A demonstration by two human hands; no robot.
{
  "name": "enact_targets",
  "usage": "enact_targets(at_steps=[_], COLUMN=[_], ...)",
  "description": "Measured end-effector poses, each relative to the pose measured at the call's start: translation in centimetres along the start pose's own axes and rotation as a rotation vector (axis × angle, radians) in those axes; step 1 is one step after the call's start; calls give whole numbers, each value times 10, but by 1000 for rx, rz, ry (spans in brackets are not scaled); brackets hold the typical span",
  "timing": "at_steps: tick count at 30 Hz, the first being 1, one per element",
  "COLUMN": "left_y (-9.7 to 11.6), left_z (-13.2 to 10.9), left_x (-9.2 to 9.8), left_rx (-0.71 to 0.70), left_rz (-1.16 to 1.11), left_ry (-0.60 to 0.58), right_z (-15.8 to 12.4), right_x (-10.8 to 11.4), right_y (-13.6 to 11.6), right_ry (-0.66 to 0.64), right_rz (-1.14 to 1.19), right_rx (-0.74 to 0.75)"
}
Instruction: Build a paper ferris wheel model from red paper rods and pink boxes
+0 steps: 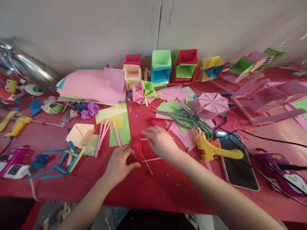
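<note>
Hands, both bare, are busy low over the red desk (148, 190), and a folded red paper piece (137, 153) sits between them. From where I stand, the left hand (121, 163) is beside that piece, its fingers bent and its thumb spread away – whether they grip it or merely rest against it, I can't tell. The right hand (163, 142) reaches across from the other side with curled fingers, tips too blurred to say if anything is pinched. A pale pink stick (152, 159) runs rightward from near the red piece, with a thin yellow stick (148, 166) slanting below. Just beyond the right hand lies a red triangular frame (160, 119). Scissors (183, 122) rest farther back on the right; a yellow glue gun (205, 146) lies nearer, its handle over a phone (242, 174). Open paper boxes (161, 59) line the wall – green, blue, red, yellow.
</note>
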State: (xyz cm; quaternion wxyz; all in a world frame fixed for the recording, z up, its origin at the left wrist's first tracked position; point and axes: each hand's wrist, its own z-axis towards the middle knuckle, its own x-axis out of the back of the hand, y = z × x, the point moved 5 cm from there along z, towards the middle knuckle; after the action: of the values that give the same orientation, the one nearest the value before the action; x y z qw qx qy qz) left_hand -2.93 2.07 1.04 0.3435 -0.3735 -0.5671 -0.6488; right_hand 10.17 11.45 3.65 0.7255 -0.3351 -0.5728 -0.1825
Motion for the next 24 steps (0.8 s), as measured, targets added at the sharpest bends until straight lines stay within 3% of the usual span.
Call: enact_targets(at_steps=[4,7,8,9,11,13,19,24], left_y=[5,32,44,56,81,97,102,97], left_z=[-11,-24,-27,-29,-27,-19,20,25], left_x=[22,40,40,36,17,-5,-45,-50], left_rx=[-16,-209,-275,-338,-423,-406,-210,-195], left_rz=[-87,-181,-210,-238,-233,-133,200,294], left_ry=[107,271,270,230,31,-77,-64,-75], right_z=[-9,-15,-15,-14,-11,-8,0,-14], right_x=[35,46,46,44,38,32,30,54], right_y=[58,92,97,100,101,97,88,87], right_ry=[85,90,80,68,46,39,95,232], right_rz=[-38,-89,-99,-106,-116,-123,-62,101], right_rx=[-308,-498,-528,-542,-548,-543,-473,-468])
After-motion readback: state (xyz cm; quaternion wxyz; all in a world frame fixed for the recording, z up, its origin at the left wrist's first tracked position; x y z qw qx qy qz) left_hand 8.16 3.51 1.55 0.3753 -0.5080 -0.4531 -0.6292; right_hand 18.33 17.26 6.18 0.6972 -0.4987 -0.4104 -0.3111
